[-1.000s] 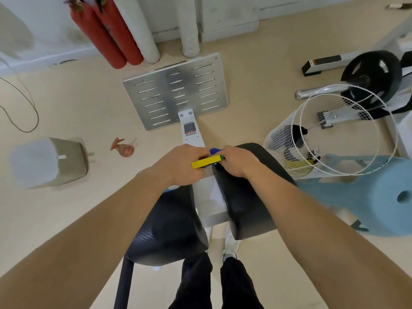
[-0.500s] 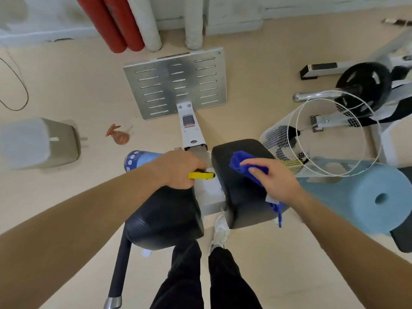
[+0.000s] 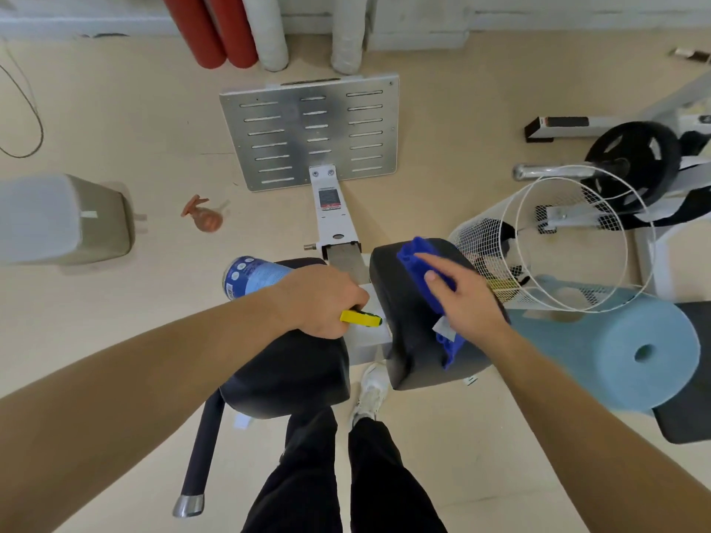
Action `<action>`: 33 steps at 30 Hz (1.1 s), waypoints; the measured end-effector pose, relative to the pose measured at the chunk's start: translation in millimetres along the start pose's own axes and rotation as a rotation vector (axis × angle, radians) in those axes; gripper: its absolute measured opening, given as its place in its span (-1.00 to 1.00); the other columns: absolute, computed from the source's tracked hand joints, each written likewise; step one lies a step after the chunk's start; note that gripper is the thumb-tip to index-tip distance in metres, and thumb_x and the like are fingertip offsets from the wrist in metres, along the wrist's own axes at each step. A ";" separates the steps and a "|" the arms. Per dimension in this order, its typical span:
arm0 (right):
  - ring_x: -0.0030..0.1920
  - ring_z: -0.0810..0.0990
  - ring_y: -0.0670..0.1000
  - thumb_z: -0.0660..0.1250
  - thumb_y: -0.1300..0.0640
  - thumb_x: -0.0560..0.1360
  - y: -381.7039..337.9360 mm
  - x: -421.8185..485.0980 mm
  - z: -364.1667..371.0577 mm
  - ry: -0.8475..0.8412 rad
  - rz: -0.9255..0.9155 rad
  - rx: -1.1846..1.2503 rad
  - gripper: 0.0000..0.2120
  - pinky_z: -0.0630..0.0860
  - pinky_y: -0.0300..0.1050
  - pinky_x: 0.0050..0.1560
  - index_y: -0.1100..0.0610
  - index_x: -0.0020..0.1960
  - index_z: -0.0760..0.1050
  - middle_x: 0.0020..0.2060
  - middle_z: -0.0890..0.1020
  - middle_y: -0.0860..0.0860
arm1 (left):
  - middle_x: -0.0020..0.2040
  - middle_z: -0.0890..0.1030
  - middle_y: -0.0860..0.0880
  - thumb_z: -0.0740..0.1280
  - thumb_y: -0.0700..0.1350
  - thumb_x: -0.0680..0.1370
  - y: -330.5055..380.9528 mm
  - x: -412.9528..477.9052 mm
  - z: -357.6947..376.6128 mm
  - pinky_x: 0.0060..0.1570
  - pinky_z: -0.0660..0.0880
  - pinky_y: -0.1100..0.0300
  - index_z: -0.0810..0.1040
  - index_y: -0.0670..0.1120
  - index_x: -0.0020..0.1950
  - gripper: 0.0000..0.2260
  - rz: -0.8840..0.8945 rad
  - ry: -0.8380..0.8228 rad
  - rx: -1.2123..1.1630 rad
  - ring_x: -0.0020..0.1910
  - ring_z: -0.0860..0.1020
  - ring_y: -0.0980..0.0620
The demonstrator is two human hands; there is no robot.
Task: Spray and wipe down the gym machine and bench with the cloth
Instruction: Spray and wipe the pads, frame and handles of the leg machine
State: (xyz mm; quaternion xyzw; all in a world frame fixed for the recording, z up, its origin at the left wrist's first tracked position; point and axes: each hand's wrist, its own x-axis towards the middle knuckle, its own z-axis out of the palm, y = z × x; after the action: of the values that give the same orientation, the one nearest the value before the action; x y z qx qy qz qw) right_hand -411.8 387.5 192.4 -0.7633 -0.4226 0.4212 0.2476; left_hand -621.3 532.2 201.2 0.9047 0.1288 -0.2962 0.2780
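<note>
Two black padded rollers of the gym machine flank a white centre beam (image 3: 334, 217) that runs to a slotted metal footplate (image 3: 311, 128). My right hand (image 3: 467, 302) lies flat with straight fingers on a blue cloth (image 3: 421, 269), pressing it onto the right pad (image 3: 408, 340). My left hand (image 3: 321, 302) grips a spray bottle (image 3: 250, 277) with a blue label and a yellow trigger nozzle (image 3: 361, 318), held over the left pad (image 3: 292, 375). The nozzle points right, towards the right pad.
A white wire basket (image 3: 558, 240) and a light-blue foam roller (image 3: 631, 352) stand just right of the pad. A weight plate on a bar (image 3: 631, 155) lies at the far right. A grey bin (image 3: 65, 221) and an orange spray bottle (image 3: 206, 217) are on the floor at left. Red cylinders (image 3: 215, 28) lean on the back wall.
My right hand left the bottle's nozzle and moved right onto the right pad with the blue cloth, then slid it a little farther along. The left hand kept the bottle.
</note>
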 end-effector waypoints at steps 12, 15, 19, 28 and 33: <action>0.13 0.57 0.05 0.19 0.02 0.57 -10.2 110.9 72.6 -0.620 -0.248 -1.032 -0.74 0.43 0.13 0.31 -0.08 0.07 0.66 0.07 0.67 -0.06 | -0.09 0.62 -0.03 0.35 -0.13 0.51 -49.8 -3.4 -0.7 -0.13 0.48 0.08 0.44 0.09 -0.02 -0.85 -0.224 0.213 -0.162 -0.15 0.52 -0.07; -0.08 0.61 0.05 0.31 0.12 0.54 -3.8 121.8 90.1 -0.635 -0.139 -0.975 -0.84 0.56 0.02 0.05 -0.02 0.03 0.65 -0.05 0.68 0.00 | -0.09 0.60 -0.04 0.35 -0.13 0.53 -52.6 -4.7 -0.9 -0.10 0.49 0.07 0.41 0.11 -0.02 -0.83 -0.238 0.227 -0.204 -0.13 0.50 -0.05; 0.07 0.60 0.01 0.29 0.11 0.58 -20.0 71.4 68.6 -0.714 -0.246 -0.865 -0.79 0.48 -0.04 0.13 -0.06 0.14 0.64 0.05 0.67 -0.07 | -0.07 0.61 -0.01 0.36 -0.11 0.53 -51.3 -7.0 1.1 -0.09 0.53 0.06 0.51 0.08 0.05 -0.86 -0.231 0.252 -0.242 -0.12 0.52 -0.04; 0.03 0.51 0.03 0.38 0.29 0.36 -17.7 -27.6 34.9 -0.863 -0.637 -1.040 -0.74 0.44 0.05 0.32 -0.04 -0.08 0.60 -0.13 0.64 -0.08 | -0.14 0.45 0.11 0.38 -0.11 0.54 -36.2 0.4 0.1 -0.15 0.35 0.14 0.35 0.18 -0.01 -0.75 -0.158 0.293 -0.273 -0.15 0.44 0.03; 0.03 0.44 0.06 0.30 0.09 0.54 -27.6 16.2 45.3 -0.695 -0.609 -0.999 -0.85 0.39 0.00 0.22 -0.06 -0.01 0.64 -0.12 0.65 -0.07 | -0.13 0.48 0.10 0.38 -0.09 0.51 -41.9 13.7 3.9 -0.15 0.38 0.12 0.35 0.19 -0.03 -0.75 -0.177 0.280 -0.256 -0.14 0.48 0.00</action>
State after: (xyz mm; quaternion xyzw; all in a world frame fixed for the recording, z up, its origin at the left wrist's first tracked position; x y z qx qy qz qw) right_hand -457.8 416.7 182.0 -0.4533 -0.8175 0.3078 -0.1772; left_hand -628.9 564.9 172.4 0.8794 0.2818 -0.1721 0.3431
